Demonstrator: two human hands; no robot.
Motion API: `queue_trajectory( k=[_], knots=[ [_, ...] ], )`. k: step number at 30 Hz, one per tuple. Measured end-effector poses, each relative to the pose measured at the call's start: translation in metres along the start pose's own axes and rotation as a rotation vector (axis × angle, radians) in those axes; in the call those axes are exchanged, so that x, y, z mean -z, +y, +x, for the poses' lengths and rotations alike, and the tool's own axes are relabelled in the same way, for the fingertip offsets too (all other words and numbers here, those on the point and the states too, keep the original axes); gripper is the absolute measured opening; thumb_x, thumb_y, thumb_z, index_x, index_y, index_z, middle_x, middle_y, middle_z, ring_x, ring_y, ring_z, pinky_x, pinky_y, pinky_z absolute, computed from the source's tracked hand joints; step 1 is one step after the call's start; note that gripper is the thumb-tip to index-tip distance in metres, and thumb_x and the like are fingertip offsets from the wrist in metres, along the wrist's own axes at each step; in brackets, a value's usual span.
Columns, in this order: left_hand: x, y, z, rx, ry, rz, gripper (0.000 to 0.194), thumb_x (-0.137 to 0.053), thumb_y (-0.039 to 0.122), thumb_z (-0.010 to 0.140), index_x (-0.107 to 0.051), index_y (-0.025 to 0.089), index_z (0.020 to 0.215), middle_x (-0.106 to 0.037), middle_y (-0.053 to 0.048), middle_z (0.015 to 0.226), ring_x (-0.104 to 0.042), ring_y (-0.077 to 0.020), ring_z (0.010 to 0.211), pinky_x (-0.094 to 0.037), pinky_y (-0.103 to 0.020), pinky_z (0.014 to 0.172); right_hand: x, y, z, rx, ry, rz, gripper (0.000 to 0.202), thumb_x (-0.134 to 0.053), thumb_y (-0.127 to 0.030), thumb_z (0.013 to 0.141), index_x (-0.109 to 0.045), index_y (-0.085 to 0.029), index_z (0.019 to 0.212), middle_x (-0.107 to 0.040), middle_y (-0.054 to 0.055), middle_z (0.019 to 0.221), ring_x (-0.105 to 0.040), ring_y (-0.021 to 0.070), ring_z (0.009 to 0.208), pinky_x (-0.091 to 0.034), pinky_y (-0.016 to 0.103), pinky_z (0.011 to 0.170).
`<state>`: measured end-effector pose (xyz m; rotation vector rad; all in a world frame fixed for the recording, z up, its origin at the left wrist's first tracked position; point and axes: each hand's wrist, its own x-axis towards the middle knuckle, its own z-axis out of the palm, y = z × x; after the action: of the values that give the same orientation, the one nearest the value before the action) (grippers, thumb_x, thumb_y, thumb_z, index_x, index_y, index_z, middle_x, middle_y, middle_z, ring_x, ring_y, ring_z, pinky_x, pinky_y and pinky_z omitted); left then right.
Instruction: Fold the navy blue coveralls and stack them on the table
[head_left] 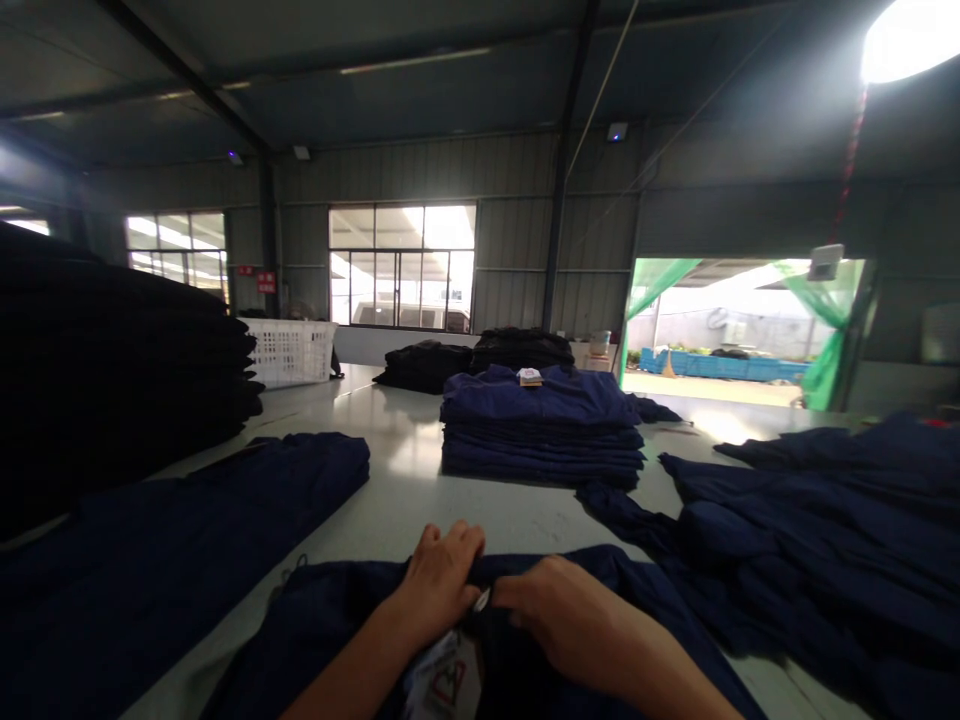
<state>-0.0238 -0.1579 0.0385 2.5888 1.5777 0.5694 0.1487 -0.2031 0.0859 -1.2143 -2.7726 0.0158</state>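
Note:
A dark navy garment [352, 600] lies spread on the table in front of me, its collar part under my hands. My left hand [444, 578] has its fingers bent over the garment's far edge, gripping the cloth. Close beside it, my right hand [551, 605] pinches the cloth near a small white label. Below the hands, a white tag [446, 680] with a red printed mark shows at the garment's neck. Part of the garment is hidden by my forearms.
Beyond my hands stands a stack of folded navy garments [540, 430]. Loose navy garments [810, 530] lie right, another navy garment [300, 490] left. A tall dark pile [112, 370] and a white basket [292, 352] stand left; black folded clothes [427, 365] lie farther back on the table [405, 500].

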Motion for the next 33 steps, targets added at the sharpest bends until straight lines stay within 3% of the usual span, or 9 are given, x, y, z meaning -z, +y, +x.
queue_trajectory(
  k=[2, 6, 12, 15, 18, 22, 26, 30, 33],
  knots=[
    [0.006, -0.008, 0.001, 0.021, -0.047, -0.034, 0.015, -0.048, 0.032, 0.081, -0.058, 0.022, 0.087, -0.065, -0.003, 0.089, -0.056, -0.0193, 0.082, -0.031, -0.033, 0.081, -0.008, 0.01, 0.01, -0.129, 0.071, 0.002, 0.025, -0.041, -0.012, 0.083, -0.061, -0.022, 0.094, -0.07, 0.004, 0.081, -0.063, 0.0177, 0.076, -0.034, 0.026, 0.066],
    [0.029, -0.02, 0.002, 0.072, -0.097, -0.089, 0.042, -0.026, 0.035, 0.091, -0.061, 0.021, 0.072, -0.069, -0.002, 0.08, -0.059, -0.02, 0.082, -0.025, -0.038, 0.088, -0.035, 0.034, 0.031, -0.265, 0.268, -0.015, 0.022, -0.044, -0.014, 0.086, -0.06, -0.021, 0.099, -0.067, 0.005, 0.093, -0.058, 0.0197, 0.091, -0.033, 0.031, 0.081],
    [0.033, -0.03, 0.002, 0.125, -0.067, -0.077, 0.015, -0.051, 0.021, 0.073, -0.062, 0.023, 0.082, -0.067, -0.001, 0.096, -0.054, -0.021, 0.097, -0.026, -0.037, 0.087, -0.046, 0.04, 0.034, -0.394, 0.529, -0.167, 0.02, -0.048, -0.021, 0.085, -0.063, -0.028, 0.098, -0.06, 0.006, 0.1, -0.048, 0.0245, 0.098, -0.027, 0.041, 0.089],
    [0.013, -0.036, 0.006, 0.16, 0.036, 0.057, 0.022, -0.047, 0.017, 0.073, -0.063, 0.023, 0.088, -0.065, -0.004, 0.099, -0.052, -0.0227, 0.101, -0.026, -0.04, 0.086, -0.038, 0.029, 0.03, -0.366, 0.395, -0.155, 0.025, -0.041, -0.022, 0.088, -0.066, -0.024, 0.09, -0.064, 0.007, 0.089, -0.05, 0.0238, 0.094, -0.025, 0.045, 0.09],
    [-0.001, -0.037, 0.007, 0.135, 0.011, 0.112, 0.036, -0.043, 0.015, 0.077, -0.06, 0.028, 0.106, -0.063, -0.005, 0.111, -0.05, -0.0238, 0.107, -0.027, -0.044, 0.088, -0.049, 0.026, 0.031, -0.42, 0.22, -0.094, 0.031, -0.042, -0.028, 0.088, -0.059, -0.029, 0.114, -0.063, 0.008, 0.111, -0.046, 0.0284, 0.11, -0.019, 0.053, 0.098],
    [-0.006, -0.033, 0.002, 0.12, -0.022, 0.139, 0.039, -0.031, 0.026, 0.088, -0.054, 0.033, 0.119, -0.062, -0.004, 0.117, -0.05, -0.0247, 0.109, -0.027, -0.051, 0.091, -0.084, 0.04, 0.032, -0.582, 0.032, -0.033, 0.048, -0.032, -0.052, 0.088, -0.029, -0.048, 0.135, -0.023, -0.002, 0.149, -0.009, 0.0427, 0.134, -0.002, 0.071, 0.095],
    [-0.023, -0.046, -0.001, 0.196, -0.014, 0.184, 0.044, -0.024, 0.038, 0.091, -0.049, 0.029, 0.126, -0.062, -0.008, 0.115, -0.051, -0.0281, 0.108, -0.025, -0.058, 0.095, -0.1, 0.051, 0.031, -0.627, -0.081, 0.037, 0.051, -0.02, -0.059, 0.087, -0.017, -0.05, 0.137, -0.01, -0.008, 0.152, 0.0, 0.0445, 0.134, 0.0, 0.073, 0.095],
    [-0.043, -0.075, 0.004, 0.328, 0.006, 0.037, 0.049, -0.019, 0.035, 0.092, -0.046, 0.02, 0.13, -0.058, -0.011, 0.119, -0.05, -0.0234, 0.111, -0.035, -0.045, 0.096, -0.098, 0.056, 0.031, -0.655, -0.096, 0.123, 0.054, -0.017, -0.062, 0.085, -0.016, -0.05, 0.138, -0.008, -0.012, 0.151, 0.0, 0.0438, 0.134, -0.003, 0.072, 0.097],
    [-0.037, -0.085, 0.005, 0.345, 0.029, -0.004, 0.051, -0.014, 0.026, 0.092, -0.047, 0.013, 0.128, -0.055, -0.012, 0.124, -0.047, -0.0155, 0.117, -0.033, -0.031, 0.101, -0.099, 0.062, 0.031, -0.68, -0.079, 0.158, 0.057, -0.015, -0.064, 0.084, -0.017, -0.048, 0.138, -0.008, -0.013, 0.151, -0.002, 0.043, 0.134, -0.005, 0.071, 0.099]
  ],
)
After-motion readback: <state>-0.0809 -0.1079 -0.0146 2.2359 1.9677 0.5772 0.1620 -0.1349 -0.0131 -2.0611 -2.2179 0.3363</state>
